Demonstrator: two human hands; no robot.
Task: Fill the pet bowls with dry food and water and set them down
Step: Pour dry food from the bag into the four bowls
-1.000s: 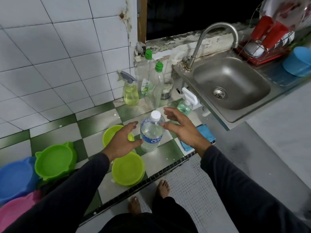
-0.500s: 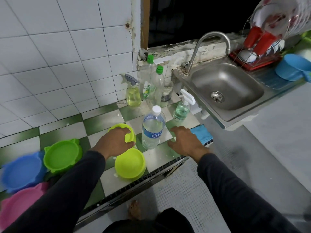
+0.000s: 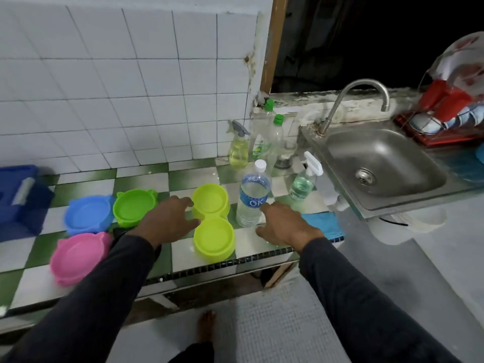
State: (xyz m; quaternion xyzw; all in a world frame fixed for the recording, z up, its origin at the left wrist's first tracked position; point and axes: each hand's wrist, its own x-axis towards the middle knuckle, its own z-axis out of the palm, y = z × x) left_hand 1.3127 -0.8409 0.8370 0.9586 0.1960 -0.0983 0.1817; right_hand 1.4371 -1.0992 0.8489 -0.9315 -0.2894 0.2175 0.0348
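Observation:
A yellow-green double pet bowl (image 3: 212,221) lies empty on the checkered counter (image 3: 183,254). My left hand (image 3: 167,218) rests beside its left edge, fingertips touching the rim, holding nothing. A capped water bottle (image 3: 252,197) stands upright just right of the bowl. My right hand (image 3: 284,226) lies flat on the counter at the bottle's base, fingers spread. Three single bowls sit to the left: green (image 3: 135,206), blue (image 3: 87,216) and pink (image 3: 78,258), all empty.
Spray bottles and soap bottles (image 3: 258,142) stand at the wall behind the water bottle. A steel sink (image 3: 377,163) with a tap is to the right, a blue cloth (image 3: 323,224) at the counter edge, a blue box (image 3: 21,197) at far left.
Both hands came down from around the bottle to the counter. The left one shifted onto the double bowl's left rim. The view swung left, revealing the pink bowl and blue box.

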